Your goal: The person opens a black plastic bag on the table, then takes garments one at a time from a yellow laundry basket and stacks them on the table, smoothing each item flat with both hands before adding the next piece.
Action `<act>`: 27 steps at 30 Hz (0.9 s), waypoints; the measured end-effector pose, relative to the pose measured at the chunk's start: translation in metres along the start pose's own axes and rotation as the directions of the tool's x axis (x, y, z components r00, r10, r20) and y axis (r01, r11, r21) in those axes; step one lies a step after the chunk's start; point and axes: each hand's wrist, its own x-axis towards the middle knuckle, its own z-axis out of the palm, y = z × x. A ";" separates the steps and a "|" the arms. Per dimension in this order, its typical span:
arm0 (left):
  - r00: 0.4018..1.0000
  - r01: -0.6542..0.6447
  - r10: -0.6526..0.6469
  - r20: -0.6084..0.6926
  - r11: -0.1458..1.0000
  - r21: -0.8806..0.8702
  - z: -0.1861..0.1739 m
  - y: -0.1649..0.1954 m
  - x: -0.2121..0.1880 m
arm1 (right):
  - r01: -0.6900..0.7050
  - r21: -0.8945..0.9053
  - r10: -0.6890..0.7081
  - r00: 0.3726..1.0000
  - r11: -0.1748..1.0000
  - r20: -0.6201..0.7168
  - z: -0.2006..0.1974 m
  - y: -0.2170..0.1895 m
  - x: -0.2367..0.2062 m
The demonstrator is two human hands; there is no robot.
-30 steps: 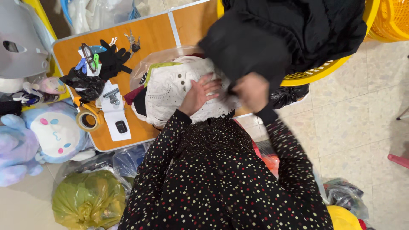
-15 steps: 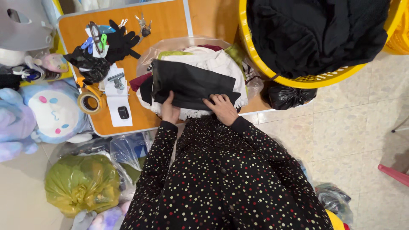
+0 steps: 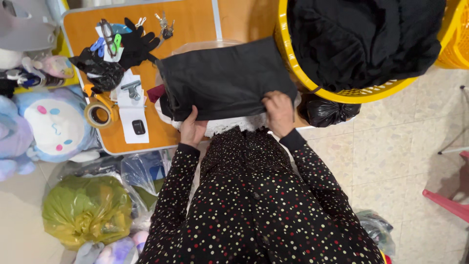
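At the bottom of the frame the person's dotted dark sleeves run up toward the middle, where both hands rest on a folded black garment (image 3: 227, 80). The left hand (image 3: 192, 129), just left of centre, grips the garment's lower left edge, thumb on top and fingers tucked beneath the cloth. The right hand (image 3: 278, 111), right of centre, lies flat with its fingers pressed down on the lower right corner of the same garment, so it presses rather than clenches. The black garment lies spread as a wide rectangle in the middle of the frame, on top of a pile of pale clothing (image 3: 229, 126) whose white edge shows below it, and the whole pile sits on the orange worktop (image 3: 190, 24). Just right of the right hand a black plastic bag (image 3: 325, 111) bulges below a yellow basket (image 3: 342, 93) that fills the upper right and is heaped with dark clothing. Left of the garment, on the worktop, lie a roll of tape (image 3: 99, 115), a white card with a small black object (image 3: 134, 122) and a metal clip, and farther up black gloves (image 3: 137, 44), scissors and keys (image 3: 165, 27) near the upper left. Off the worktop at the left edge sits a pale blue plush toy (image 3: 51, 124), and at the lower left a green bag (image 3: 85, 210) rests on the floor
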 end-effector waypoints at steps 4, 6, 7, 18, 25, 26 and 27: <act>0.903 -0.173 0.349 -0.250 0.829 0.533 -0.026 -0.008 0.003 | 0.063 -0.157 -0.024 0.970 0.986 0.242 0.045 -0.010 -0.020; 0.807 -0.173 0.585 -0.079 0.362 0.916 -0.032 -0.011 0.000 | -0.030 -0.173 0.109 0.879 0.984 0.465 0.055 -0.012 -0.022; 0.794 -0.135 0.595 0.127 -0.032 0.990 -0.033 -0.013 -0.004 | -0.158 -0.110 0.192 0.764 0.981 0.617 0.052 -0.009 -0.020; 0.994 0.073 0.104 0.029 -0.851 0.520 0.002 -0.010 0.014 | -0.351 -0.201 0.195 0.817 0.915 -0.542 -0.117 0.135 0.073; 0.853 -0.287 0.241 0.462 -0.523 0.803 0.034 -0.027 0.020 | -0.539 -0.110 0.393 0.725 0.835 -0.565 -0.133 0.174 0.059; 0.811 -0.397 0.277 0.515 -0.385 0.833 0.038 -0.032 0.020 | -0.526 -0.030 0.412 0.699 0.850 -0.585 -0.128 0.166 0.052; 0.871 -0.386 0.246 0.426 -0.196 0.901 0.042 -0.038 0.021 | -0.507 0.050 0.430 0.669 0.860 -0.606 -0.123 0.151 0.048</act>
